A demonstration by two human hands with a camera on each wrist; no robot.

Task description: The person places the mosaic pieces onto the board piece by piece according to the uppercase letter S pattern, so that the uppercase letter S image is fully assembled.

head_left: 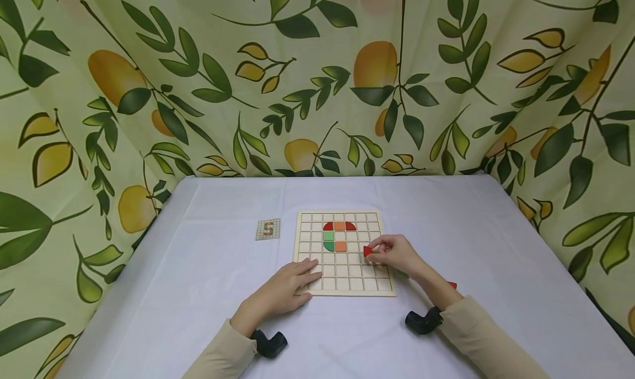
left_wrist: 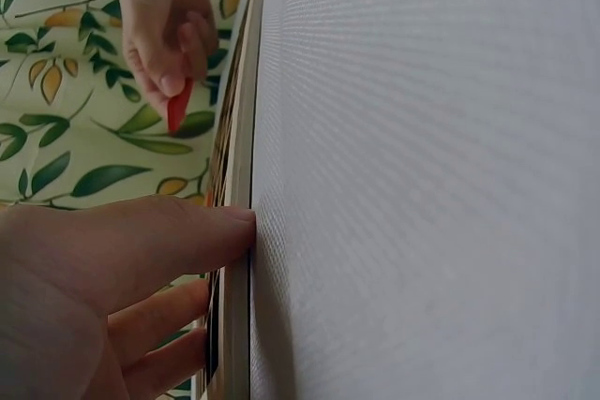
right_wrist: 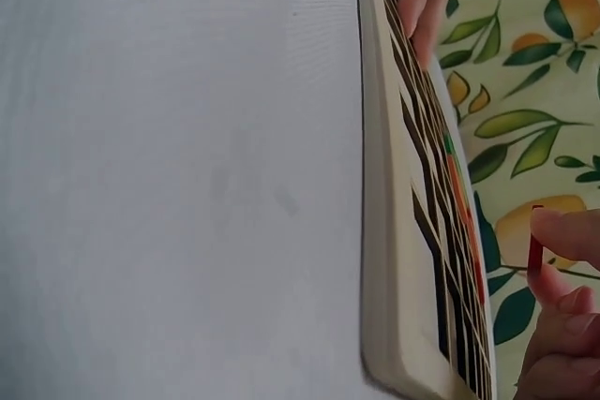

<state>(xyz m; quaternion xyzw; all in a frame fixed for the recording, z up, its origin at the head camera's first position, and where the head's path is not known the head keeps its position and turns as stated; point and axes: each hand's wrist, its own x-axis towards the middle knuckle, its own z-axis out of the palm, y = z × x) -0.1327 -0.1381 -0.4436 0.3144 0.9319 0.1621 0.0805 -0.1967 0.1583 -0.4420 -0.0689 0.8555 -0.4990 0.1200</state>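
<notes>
One white-clothed table [head_left: 198, 241]; leaf-print curtain [head_left: 317, 81] beyond square wooden gridboard [head_left: 342, 270]. Left hand [head_left: 284, 287] straight-fingered on it; right hand [head_left: 397, 252] pinches flat red piece [head_left: 367, 250]. Head view alone: gridded card [head_left: 268, 229] left of gridboard.

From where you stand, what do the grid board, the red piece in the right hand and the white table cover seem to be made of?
Grid board: probably matte wood, from its pale tan rim. Red piece: smooth, evenly coloured, perhaps painted wood or plastic. White table cover: apparently matte woven fabric, showing fine texture and creases.
</notes>
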